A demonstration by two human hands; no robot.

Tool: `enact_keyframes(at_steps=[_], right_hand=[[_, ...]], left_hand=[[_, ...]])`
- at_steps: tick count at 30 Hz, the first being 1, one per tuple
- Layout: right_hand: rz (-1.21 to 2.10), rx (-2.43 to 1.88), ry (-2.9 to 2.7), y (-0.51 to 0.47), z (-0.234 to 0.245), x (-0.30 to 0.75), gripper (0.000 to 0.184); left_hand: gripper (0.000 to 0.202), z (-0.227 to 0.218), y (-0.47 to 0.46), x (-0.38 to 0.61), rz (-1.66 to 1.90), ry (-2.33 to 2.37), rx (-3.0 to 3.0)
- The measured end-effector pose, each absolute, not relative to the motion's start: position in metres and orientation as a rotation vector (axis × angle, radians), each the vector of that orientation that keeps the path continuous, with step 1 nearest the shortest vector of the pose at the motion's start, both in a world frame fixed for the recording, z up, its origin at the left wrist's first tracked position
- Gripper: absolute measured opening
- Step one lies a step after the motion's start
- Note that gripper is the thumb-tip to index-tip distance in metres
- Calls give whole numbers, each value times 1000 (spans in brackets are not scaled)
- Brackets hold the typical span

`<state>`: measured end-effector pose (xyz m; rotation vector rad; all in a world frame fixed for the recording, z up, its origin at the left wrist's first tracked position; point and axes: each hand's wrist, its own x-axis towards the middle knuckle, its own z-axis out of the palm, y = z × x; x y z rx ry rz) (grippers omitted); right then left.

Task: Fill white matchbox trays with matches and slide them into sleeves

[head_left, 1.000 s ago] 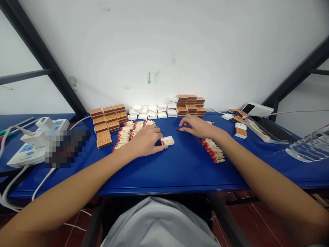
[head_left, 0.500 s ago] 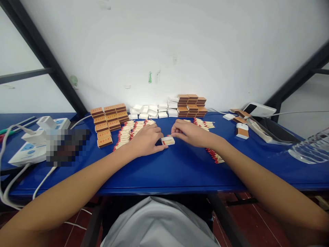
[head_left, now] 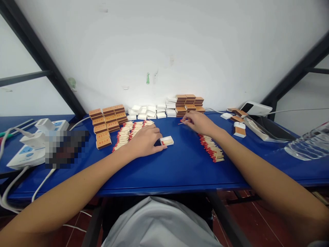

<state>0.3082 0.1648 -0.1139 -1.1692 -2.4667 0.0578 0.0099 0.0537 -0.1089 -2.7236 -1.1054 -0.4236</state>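
Note:
A small white matchbox tray with a few red-tipped matches in it lies on the blue table. My left hand steadies its left end, thumb along the front side and fingers curled behind. To its left, long rows of matches lie partly under that hand. My right hand is farther back and to the right, fingertips pinched at some red match heads; how many it grips is hidden. Below the right wrist spreads another row of matches.
Closed brown matchboxes stand in rows at left. White trays and stacked brown sleeves line the wall. A power strip with cables sits far left. At right are loose sleeves, a white device and clear plastic.
My right hand has moved from the tray back and right to the matches by the brown sleeves. The left hand stays at the tray.

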Motion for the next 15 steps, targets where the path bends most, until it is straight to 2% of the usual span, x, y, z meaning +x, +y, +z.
enact_keyframes(at_steps=[3,15], right_hand=[[122,-1158,-2517,178,-120,319,25],[137,-1139,-2550,189,-130,316,25]], left_hand=[[38,-109,53,10,-428,-1097,-2730],[39,-109,52,11,-396,-1134,-2724]])
